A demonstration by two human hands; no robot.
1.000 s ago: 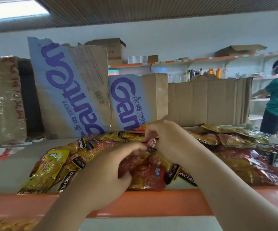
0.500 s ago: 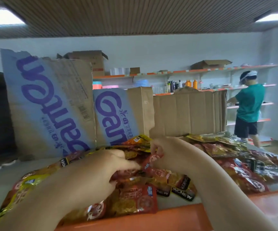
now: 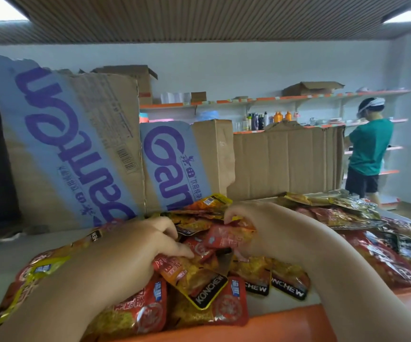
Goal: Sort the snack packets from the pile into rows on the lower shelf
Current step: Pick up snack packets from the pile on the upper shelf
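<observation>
The snack packets (image 3: 199, 287) lie heaped at the front edge of the shelf (image 3: 286, 327). The right hand (image 3: 263, 230) has its grip pinched on a red packet (image 3: 224, 239) atop the heap, and the left hand (image 3: 130, 257) curls round packets beside it. They look light, soft and slippery, so a sealed flat edge is probably the best place to pinch.

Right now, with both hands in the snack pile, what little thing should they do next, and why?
Probably lift the red packet clear of the pile. The right hand pinches its upper edge, it lies on top of other packets, and the left hand rests on the ones beside it, so they would likely stay put.
</observation>
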